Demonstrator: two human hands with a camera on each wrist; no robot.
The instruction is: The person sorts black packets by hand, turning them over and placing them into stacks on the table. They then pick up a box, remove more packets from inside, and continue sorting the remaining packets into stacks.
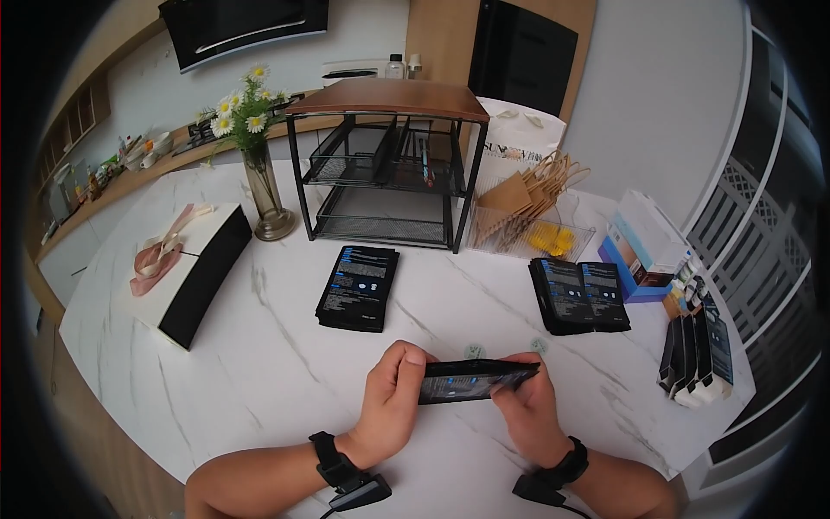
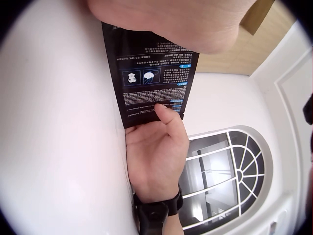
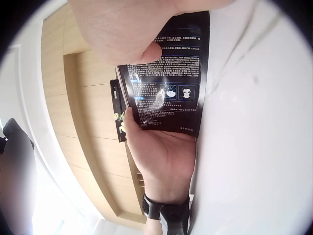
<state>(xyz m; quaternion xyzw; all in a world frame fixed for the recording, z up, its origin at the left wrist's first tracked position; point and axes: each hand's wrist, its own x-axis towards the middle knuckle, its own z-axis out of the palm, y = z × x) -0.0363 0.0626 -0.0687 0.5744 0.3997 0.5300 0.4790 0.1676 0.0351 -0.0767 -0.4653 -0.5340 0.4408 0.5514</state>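
Observation:
A small stack of black foil sheet mask packets (image 1: pixel 471 387) is held up on edge over the near part of the table. My left hand (image 1: pixel 389 400) grips its left end, thumb toward the top. At the right end, my right hand (image 1: pixel 529 408) holds the stack with its thumb on the printed face. In the left wrist view, white text and two small blue-framed pictures show on the packet (image 2: pixel 151 78). Just beyond lie two translucent round stickers (image 1: pixel 474 351). One stack of similar packets (image 1: pixel 359 290) lies ahead to the left, and further piles of packets (image 1: pixel 581 298) lie to the right.
A mesh shelf (image 1: pixel 385 99) with a wooden top stands at the back, beside a vase of daisies (image 1: pixel 270 199). A white box with ribbon (image 1: pixel 186 259) is at left. Paper bags (image 1: pixel 523 199), a blue-white box (image 1: pixel 644 242) and black cartons (image 1: pixel 692 355) line the right.

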